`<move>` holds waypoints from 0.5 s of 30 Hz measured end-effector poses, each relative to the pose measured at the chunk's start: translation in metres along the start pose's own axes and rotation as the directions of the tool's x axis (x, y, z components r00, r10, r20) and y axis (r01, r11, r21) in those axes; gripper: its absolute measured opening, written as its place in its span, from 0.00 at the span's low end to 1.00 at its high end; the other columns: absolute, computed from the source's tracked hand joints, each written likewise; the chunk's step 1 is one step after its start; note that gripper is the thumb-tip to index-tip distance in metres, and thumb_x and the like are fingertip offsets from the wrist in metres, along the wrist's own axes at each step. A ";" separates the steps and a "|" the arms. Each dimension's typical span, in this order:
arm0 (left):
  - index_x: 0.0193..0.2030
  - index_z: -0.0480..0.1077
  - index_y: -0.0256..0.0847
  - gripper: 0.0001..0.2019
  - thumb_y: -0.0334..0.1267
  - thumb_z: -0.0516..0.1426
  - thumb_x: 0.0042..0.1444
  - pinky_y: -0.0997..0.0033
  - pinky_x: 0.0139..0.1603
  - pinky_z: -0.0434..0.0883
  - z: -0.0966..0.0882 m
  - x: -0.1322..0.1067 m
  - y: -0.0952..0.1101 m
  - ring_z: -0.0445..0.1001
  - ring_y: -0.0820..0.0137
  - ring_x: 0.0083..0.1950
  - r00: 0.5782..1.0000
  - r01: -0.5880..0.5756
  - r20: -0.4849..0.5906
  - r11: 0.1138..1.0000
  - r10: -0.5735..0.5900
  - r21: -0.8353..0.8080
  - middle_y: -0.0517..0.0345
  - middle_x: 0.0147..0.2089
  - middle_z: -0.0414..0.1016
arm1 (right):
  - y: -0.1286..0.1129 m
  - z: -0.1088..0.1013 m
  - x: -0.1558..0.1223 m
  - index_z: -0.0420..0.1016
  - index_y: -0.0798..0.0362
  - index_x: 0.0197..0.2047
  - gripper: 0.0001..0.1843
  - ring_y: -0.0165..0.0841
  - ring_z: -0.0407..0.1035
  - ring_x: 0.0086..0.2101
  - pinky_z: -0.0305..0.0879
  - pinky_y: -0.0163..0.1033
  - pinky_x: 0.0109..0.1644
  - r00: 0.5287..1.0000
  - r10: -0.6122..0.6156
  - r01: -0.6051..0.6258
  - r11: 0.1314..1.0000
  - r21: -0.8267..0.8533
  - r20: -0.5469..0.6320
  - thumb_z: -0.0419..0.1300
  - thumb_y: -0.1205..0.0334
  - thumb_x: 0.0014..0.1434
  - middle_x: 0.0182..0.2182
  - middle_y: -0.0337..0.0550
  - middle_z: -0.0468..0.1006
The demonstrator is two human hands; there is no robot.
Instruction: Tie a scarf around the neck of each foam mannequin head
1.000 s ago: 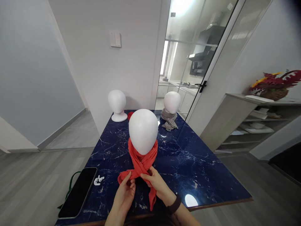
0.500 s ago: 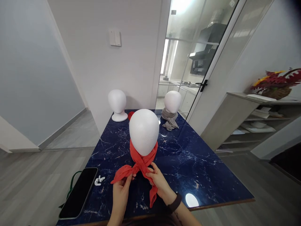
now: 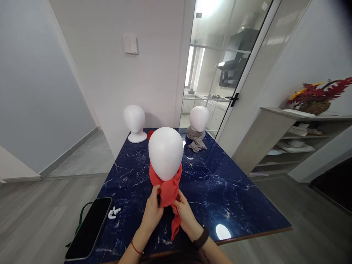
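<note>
A white foam mannequin head stands on the dark blue marble table in front of me. A red scarf is wrapped round its neck, with one end hanging down towards me. My left hand grips the scarf at the knot from the left, fingers closed. From the right, my right hand pinches the same bunch of cloth. A dark band sits on my right wrist and a thin red string on my left.
Two more white heads stand at the far end: a bare one on the left, one with a grey scarf on the right. A black phone and a small white object lie near the left edge. Shelves stand to the right.
My left hand has lifted the spread left end of the scarf up and in to the knot under the head. Both hands are now close together at the knot.
</note>
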State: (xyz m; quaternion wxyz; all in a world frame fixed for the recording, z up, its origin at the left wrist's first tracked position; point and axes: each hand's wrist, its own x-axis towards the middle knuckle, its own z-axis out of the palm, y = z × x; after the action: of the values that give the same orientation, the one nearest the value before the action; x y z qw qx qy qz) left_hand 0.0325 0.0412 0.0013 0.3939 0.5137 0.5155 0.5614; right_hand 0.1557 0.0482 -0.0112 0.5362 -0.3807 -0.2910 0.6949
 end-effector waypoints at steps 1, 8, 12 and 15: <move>0.46 0.72 0.45 0.19 0.24 0.56 0.48 0.59 0.58 0.61 -0.002 0.001 0.000 0.69 0.60 0.52 0.997 -0.057 0.055 0.993 0.051 0.099 0.51 0.47 0.73 | 0.002 -0.001 0.001 0.72 0.51 0.42 0.21 0.29 0.68 0.32 0.63 0.32 0.33 1.000 -0.001 0.001 1.000 0.015 -0.022 0.63 0.69 0.40 0.40 0.41 0.76; 0.57 0.64 0.44 0.28 0.20 0.46 0.51 0.55 0.61 0.55 -0.015 0.013 -0.005 0.59 0.61 0.62 0.878 -0.445 0.439 0.662 0.191 0.602 0.51 0.58 0.67 | 0.015 -0.006 0.010 0.70 0.52 0.32 0.15 0.22 0.55 0.18 0.53 0.31 0.21 0.995 0.080 -0.070 0.985 0.160 -0.056 0.67 0.63 0.38 0.20 0.32 0.68; 0.57 0.64 0.44 0.23 0.25 0.47 0.57 0.55 0.56 0.58 -0.011 0.019 -0.004 0.60 0.59 0.59 0.865 -0.483 0.473 0.533 0.168 0.695 0.49 0.59 0.67 | 0.014 -0.007 0.016 0.66 0.53 0.27 0.14 0.18 0.45 0.15 0.44 0.28 0.18 0.975 0.206 -0.222 0.922 0.316 0.085 0.67 0.62 0.39 0.17 0.29 0.60; 0.55 0.66 0.45 0.22 0.24 0.47 0.56 0.57 0.52 0.59 -0.008 0.021 0.003 0.61 0.59 0.55 0.883 -0.463 0.434 0.493 0.181 0.737 0.50 0.55 0.69 | 0.011 -0.008 0.020 0.64 0.53 0.27 0.13 0.19 0.44 0.15 0.43 0.27 0.18 0.966 0.232 -0.258 0.907 0.334 0.118 0.66 0.62 0.42 0.17 0.28 0.58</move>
State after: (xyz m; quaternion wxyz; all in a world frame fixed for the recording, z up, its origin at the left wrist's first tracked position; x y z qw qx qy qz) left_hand 0.0220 0.0599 0.0085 0.0669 0.8031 0.5438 0.2340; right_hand 0.1536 0.0641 -0.0288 0.4919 -0.2874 -0.1342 0.8108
